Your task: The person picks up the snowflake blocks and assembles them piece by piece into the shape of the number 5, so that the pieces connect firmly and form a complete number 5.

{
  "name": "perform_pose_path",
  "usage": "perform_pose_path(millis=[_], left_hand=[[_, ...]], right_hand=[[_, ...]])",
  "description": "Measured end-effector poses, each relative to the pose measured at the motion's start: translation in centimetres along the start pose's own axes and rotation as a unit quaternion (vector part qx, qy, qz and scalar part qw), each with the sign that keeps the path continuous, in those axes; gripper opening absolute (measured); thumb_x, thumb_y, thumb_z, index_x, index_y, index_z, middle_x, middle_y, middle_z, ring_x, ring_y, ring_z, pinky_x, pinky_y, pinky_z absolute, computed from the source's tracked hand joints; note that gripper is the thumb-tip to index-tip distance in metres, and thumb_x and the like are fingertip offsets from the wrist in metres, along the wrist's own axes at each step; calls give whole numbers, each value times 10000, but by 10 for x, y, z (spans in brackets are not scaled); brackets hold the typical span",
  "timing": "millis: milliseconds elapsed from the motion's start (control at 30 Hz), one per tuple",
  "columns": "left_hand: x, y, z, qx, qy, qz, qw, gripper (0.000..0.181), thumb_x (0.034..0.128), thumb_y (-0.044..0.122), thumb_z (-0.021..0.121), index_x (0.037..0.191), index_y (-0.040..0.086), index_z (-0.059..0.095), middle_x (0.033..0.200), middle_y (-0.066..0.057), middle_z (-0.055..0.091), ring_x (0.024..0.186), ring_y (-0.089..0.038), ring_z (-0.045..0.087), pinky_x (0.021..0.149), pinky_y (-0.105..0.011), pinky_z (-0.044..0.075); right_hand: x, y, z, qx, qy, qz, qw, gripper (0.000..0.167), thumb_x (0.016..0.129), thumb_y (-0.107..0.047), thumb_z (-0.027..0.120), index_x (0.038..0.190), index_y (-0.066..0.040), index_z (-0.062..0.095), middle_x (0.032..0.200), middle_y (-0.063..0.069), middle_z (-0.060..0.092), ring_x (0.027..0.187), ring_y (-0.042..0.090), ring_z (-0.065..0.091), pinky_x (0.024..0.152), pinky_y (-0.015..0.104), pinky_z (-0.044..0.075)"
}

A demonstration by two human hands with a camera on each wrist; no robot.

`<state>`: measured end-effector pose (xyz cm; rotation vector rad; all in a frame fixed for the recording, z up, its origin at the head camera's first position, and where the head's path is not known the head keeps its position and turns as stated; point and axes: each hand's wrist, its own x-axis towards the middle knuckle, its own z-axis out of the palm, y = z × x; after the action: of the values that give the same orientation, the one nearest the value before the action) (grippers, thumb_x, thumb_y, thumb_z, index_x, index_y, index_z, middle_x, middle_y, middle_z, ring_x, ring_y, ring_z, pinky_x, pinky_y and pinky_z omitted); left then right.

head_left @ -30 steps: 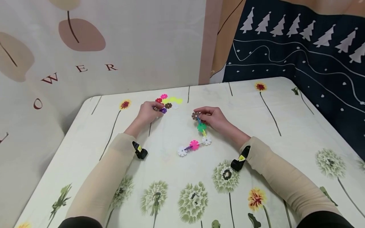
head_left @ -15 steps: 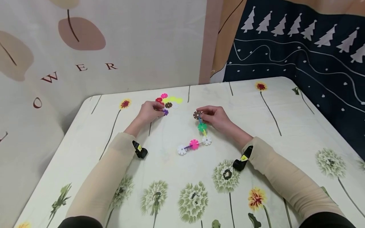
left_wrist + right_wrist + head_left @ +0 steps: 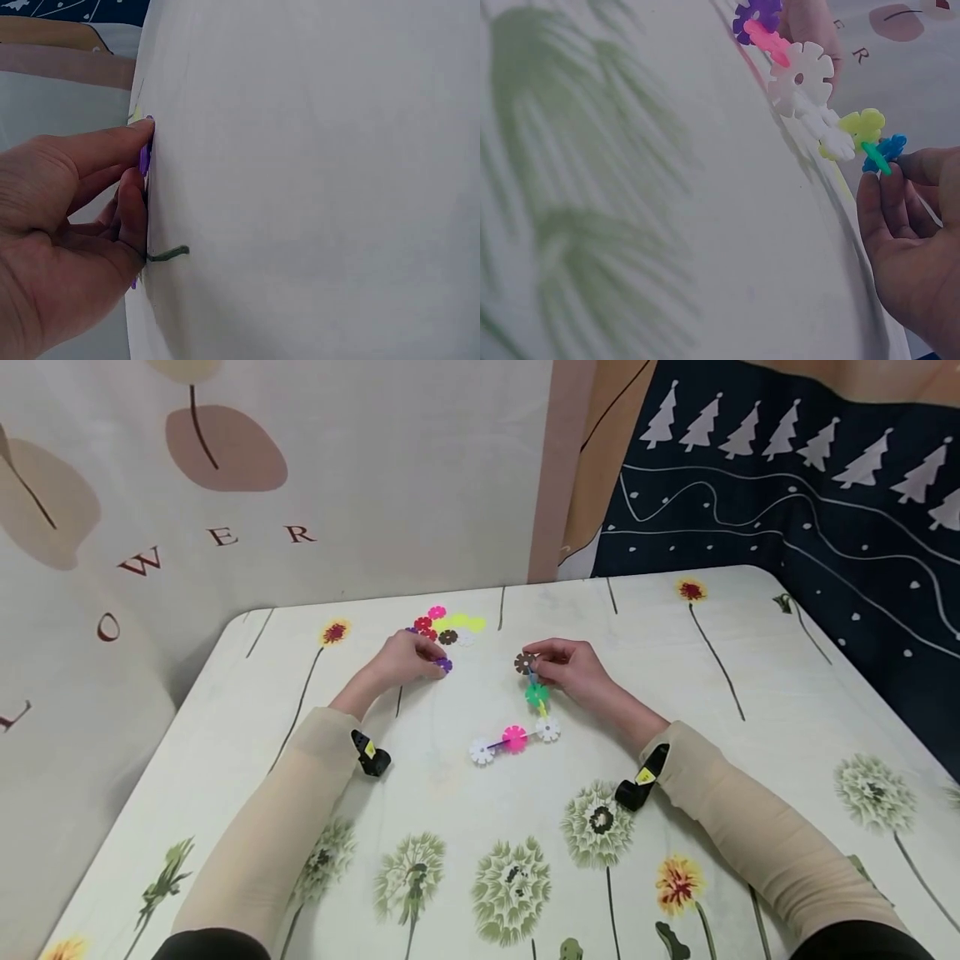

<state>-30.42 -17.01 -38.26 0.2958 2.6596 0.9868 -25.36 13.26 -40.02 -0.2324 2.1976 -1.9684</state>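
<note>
My left hand [image 3: 408,660] pinches a purple flower-shaped piece [image 3: 445,666] between thumb and fingers; in the left wrist view the purple piece [image 3: 145,156] is seen nearly edge-on. My right hand [image 3: 573,668] grips the brown end piece [image 3: 524,663] of a joined chain. From there the chain runs through blue, a green piece [image 3: 536,695], yellow, a white piece [image 3: 548,729], a pink piece [image 3: 514,739] and another white piece [image 3: 482,752]. In the right wrist view the blue piece [image 3: 889,150] lies at the fingertips of my right hand [image 3: 922,232].
Behind my left hand lies a group of loose pieces, with red [image 3: 423,623], yellow [image 3: 468,622], brown [image 3: 447,637] and pink [image 3: 437,612] ones. The table's cloth [image 3: 420,793] has printed flowers. A patterned curtain [image 3: 412,477] hangs behind the table.
My left hand has moved slightly right with the purple piece, away from the loose pieces. My right hand has shifted a little to the right, still holding the chain's brown end.
</note>
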Motion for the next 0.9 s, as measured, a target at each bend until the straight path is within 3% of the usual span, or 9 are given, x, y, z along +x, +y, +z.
perform_pose_path(millis=[167,367,567,900], left_hand=[[-1,1,2,-44,-14,66,10000,326,899,93,804,1197,15,698,1136,-147,635,1026,-286,556,891,-366,507],[-3,2,7,-400,203,313,9985,261,918,44,769,1162,-1,689,1056,-137,649,952,-253,574,810,-303,508],[-3,12,18,-1145,60,512,9921,173,941,7,728,1105,-34,690,992,-149,667,836,-227,670,729,-266,587],[-6,31,33,-1770,-50,744,9814,127,924,-11,740,1037,-33,687,955,-161,685,824,-243,715,748,-313,614]], right_hand=[[0,1,-3,-116,45,31,9999,299,993,20,626,1284,87,651,1013,98,669,752,94,639,701,191,564],[1,1,-5,57,98,146,9998,278,1001,26,611,1260,122,644,1053,138,667,729,88,654,722,201,582],[1,2,-7,142,89,67,9998,275,1000,33,611,1252,139,638,1057,160,672,716,77,664,726,200,582],[3,4,-5,330,300,234,9987,259,981,47,621,1223,138,642,963,108,682,693,91,670,700,222,593]])
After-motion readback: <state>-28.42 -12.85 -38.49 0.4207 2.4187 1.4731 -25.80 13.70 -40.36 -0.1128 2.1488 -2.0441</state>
